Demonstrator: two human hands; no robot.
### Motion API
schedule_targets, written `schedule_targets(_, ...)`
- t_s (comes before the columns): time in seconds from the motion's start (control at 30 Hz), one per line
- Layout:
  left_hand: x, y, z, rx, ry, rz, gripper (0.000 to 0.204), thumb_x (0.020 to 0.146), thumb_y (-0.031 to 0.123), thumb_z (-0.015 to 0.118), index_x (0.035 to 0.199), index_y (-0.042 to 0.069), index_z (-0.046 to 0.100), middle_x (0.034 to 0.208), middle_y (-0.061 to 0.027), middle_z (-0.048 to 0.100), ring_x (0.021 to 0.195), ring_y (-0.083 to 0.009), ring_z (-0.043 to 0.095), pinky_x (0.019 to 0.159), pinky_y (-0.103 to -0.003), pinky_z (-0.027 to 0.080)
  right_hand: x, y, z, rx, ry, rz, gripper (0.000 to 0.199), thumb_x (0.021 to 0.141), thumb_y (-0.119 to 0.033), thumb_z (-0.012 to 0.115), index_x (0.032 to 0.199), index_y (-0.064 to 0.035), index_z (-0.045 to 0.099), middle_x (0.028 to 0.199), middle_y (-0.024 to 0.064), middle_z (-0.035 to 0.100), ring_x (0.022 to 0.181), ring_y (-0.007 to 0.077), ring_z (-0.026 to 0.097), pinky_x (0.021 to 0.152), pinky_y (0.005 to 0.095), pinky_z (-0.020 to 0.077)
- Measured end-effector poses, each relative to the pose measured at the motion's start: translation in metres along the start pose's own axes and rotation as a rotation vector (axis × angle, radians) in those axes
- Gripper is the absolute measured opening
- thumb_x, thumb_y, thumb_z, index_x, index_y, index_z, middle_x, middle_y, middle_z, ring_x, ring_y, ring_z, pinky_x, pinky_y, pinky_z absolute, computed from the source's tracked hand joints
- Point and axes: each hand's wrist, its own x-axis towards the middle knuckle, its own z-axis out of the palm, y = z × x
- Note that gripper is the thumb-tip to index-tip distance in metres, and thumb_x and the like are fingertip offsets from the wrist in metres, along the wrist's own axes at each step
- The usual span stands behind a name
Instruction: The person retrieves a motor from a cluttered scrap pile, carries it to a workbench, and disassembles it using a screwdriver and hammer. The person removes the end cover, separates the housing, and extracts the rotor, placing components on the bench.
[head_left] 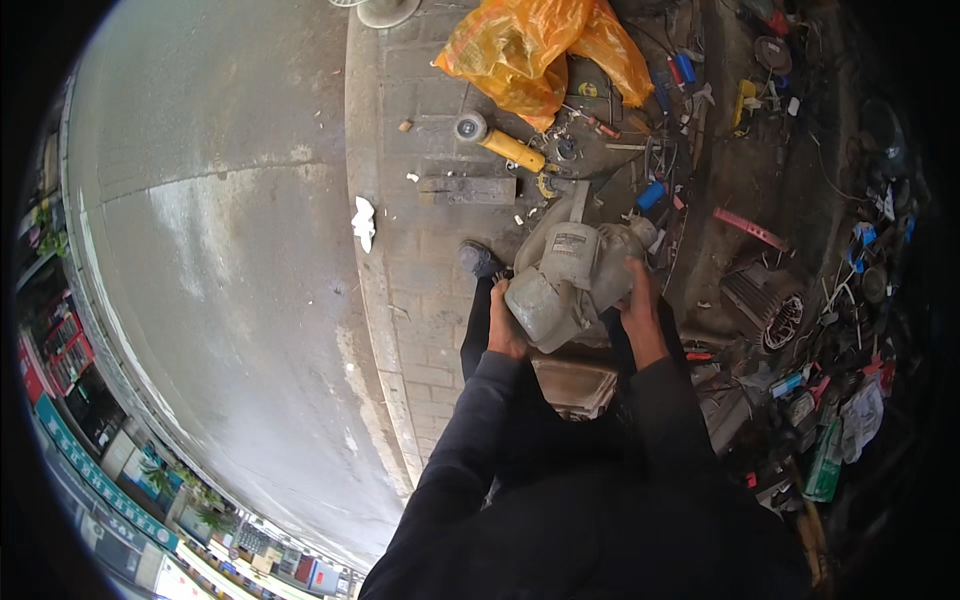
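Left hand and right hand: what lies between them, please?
In the head view, the grey machine lies between the left hand and the right hand, touching both.

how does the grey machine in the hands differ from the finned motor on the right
Surface: the grey machine has smooth, rounded covers, while the finned motor is ribbed.
Colour: the grey machine is pale; the finned motor is dark brown, with looped windings showing at one end.
Support: the left hand and right hand hold the grey machine; the finned motor lies among scrap, untouched.
Both look soiled.
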Motion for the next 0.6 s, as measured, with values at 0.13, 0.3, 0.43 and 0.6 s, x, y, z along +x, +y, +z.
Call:
schedule_targets(0.13, 0.076, -0.022, -0.030, 0.035, 0.017, -0.083, 0.061, 0.101, 0.052, 0.048, 0.137, 0.005, 0.060, 0.129, -0.0147, 0.068, 0.113, -0.0334, 0.068, 0.100, -0.047, 0.055, 0.077, 0.045, -0.019, 0.086, 0.071, 0.090, 0.086, 0.082, -0.041, 0.080, 0.152, -0.0074, 0.043, 0.148, 0.0178, 0.046, 0.127, 0.0374, 0.051, 0.092, 0.0582, 0.0463)
schedule_targets(0.3, 0.160, -0.045, -0.086, 0.028, 0.109, -0.134, 0.061, 0.099, 0.053, 0.048, 0.134, 0.006, 0.063, 0.126, -0.0144, 0.070, 0.109, -0.0340, 0.070, 0.098, -0.049, 0.055, 0.149, 0.085, -0.021, 0.057, 0.083, 0.118, 0.086, 0.081, -0.040, 0.081, 0.150, -0.0036, 0.045, 0.143, 0.0178, 0.052, 0.124, 0.0340, 0.054, 0.093, 0.0543, 0.0470)
schedule_targets(0.43, 0.219, -0.040, -0.115, 0.066, 0.189, -0.162, 0.059, 0.098, 0.054, 0.047, 0.133, 0.010, 0.065, 0.124, -0.0122, 0.071, 0.106, -0.0335, 0.070, 0.094, -0.051, 0.057, 0.202, 0.115, -0.012, 0.037, 0.122, 0.072, 0.065, 0.081, -0.040, 0.080, 0.135, -0.0095, 0.061, 0.126, 0.0107, 0.063, 0.112, 0.0262, 0.062, 0.085, 0.0537, 0.0509)
schedule_targets(0.6, 0.275, -0.022, -0.115, 0.159, 0.148, -0.118, 0.065, 0.096, 0.059, 0.050, 0.138, 0.010, 0.061, 0.128, -0.0117, 0.069, 0.108, -0.0325, 0.069, 0.092, -0.048, 0.057, 0.262, 0.136, 0.007, 0.124, 0.185, -0.032, 0.073, 0.080, -0.036, 0.082, 0.139, -0.0026, 0.054, 0.135, 0.0159, 0.057, 0.120, 0.0301, 0.057, 0.094, 0.0495, 0.0473)
